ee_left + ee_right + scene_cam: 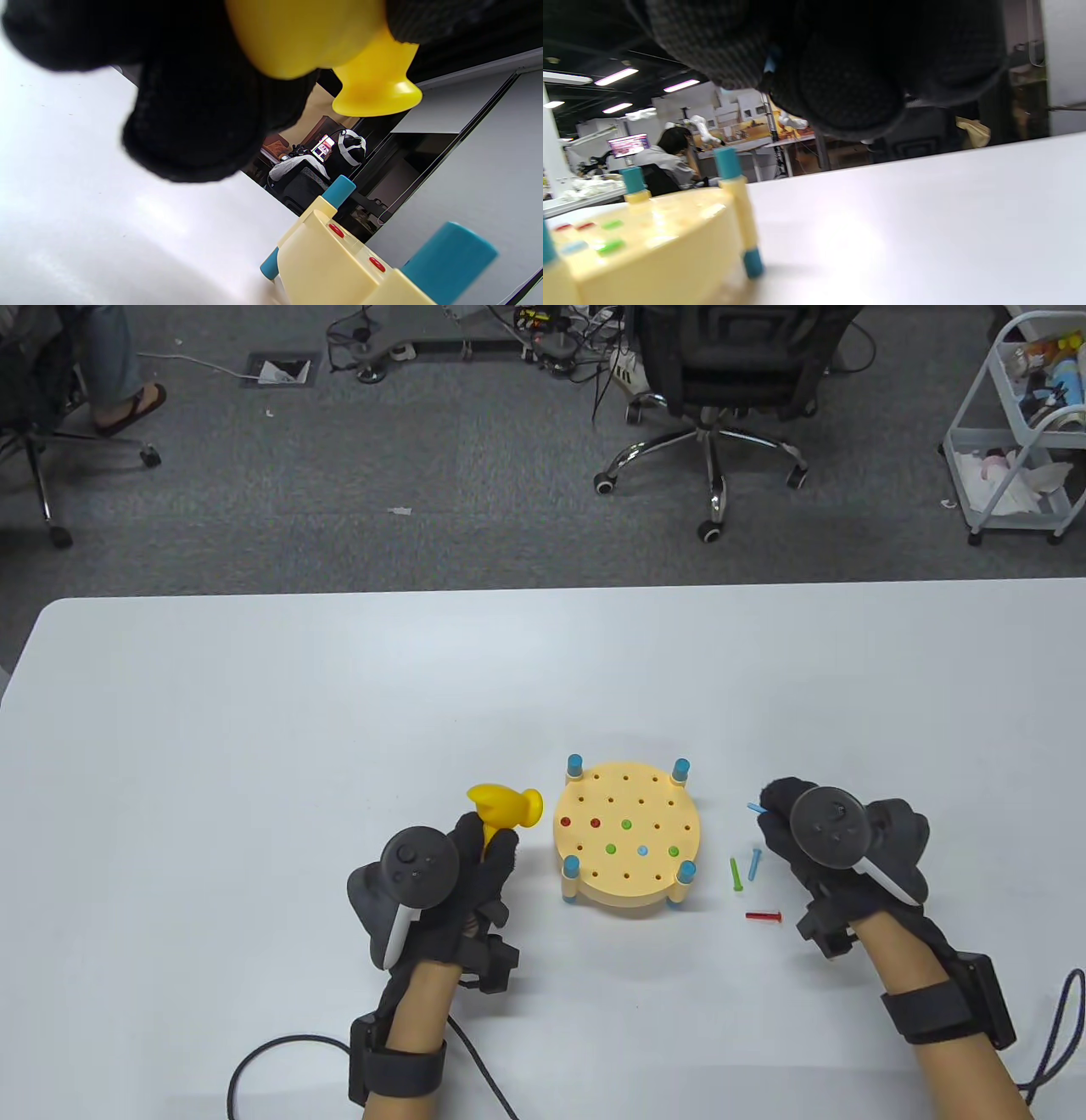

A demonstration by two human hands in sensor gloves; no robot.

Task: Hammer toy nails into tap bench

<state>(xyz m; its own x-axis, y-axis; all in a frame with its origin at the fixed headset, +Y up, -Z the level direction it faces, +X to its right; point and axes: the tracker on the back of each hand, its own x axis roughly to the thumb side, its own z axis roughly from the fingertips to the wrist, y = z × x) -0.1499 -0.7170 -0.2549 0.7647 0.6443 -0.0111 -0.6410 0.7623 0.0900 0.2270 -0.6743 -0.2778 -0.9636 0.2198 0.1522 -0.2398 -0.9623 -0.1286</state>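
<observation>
A white desk [254,712] stood on grey carpet [424,492]. Beyond it were a black office chair [721,373], a white wire trolley [1010,432] and tangled cables [543,330]; ceiling strip lights [615,76] glowed.

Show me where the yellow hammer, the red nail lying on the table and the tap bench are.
yellow hammer [509,806]: table view, on its head, above the left hand's fingers.
red nail [763,915]: table view, mid-shaft, lying loose right of the bench.
tap bench [628,836]: table view, on its round yellow top.

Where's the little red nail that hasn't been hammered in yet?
In the table view, the red nail lies on the table right of the tap bench, just left of the right hand.
</observation>
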